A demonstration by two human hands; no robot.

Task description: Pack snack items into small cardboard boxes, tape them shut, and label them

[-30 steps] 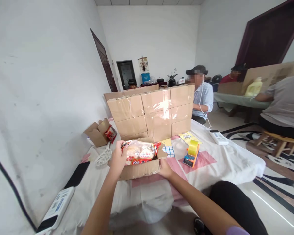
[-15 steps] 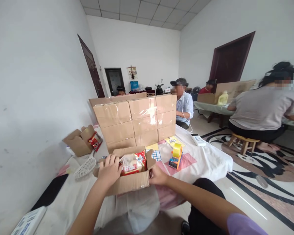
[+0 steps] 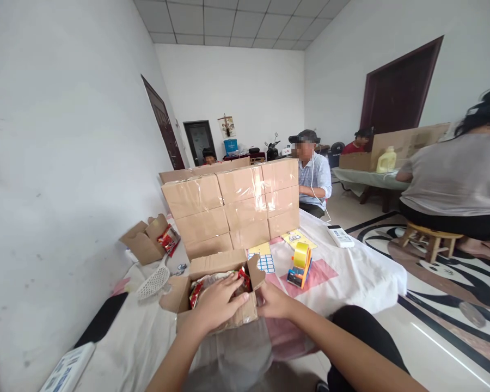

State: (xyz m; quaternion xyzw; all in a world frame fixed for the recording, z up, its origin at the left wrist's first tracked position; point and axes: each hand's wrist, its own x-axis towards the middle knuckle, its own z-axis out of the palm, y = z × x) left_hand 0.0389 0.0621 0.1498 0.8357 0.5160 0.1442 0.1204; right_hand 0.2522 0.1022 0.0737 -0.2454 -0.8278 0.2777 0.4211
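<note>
In front of me an open cardboard box [image 3: 247, 314] sits on the table's near edge, its flaps raised. Inside it lies a red and clear food packet [image 3: 195, 294], mostly covered by my hand. My left hand [image 3: 220, 300] rests flat on that packet with its fingers stretched out. At the box's right side, my right hand [image 3: 274, 301] grips the wall near the flap; part of its fingers is hidden behind the cardboard. An orange and blue tape dispenser [image 3: 299, 268] with a yellow roll stands to the right of the box.
Stacked taped cartons [image 3: 245, 209] form a wall behind the box. To the left are a white slotted scoop [image 3: 154, 282], another open box [image 3: 144, 242] and a red packet [image 3: 169, 240]. Label sheets [image 3: 263, 261] lie behind. A person [image 3: 314, 174] sits across, another [image 3: 457, 174] at right.
My left hand has moved from the box's left rim onto the packet inside, and the left flap now sticks outward. My right hand stays at the right side. The view has shifted slightly.
</note>
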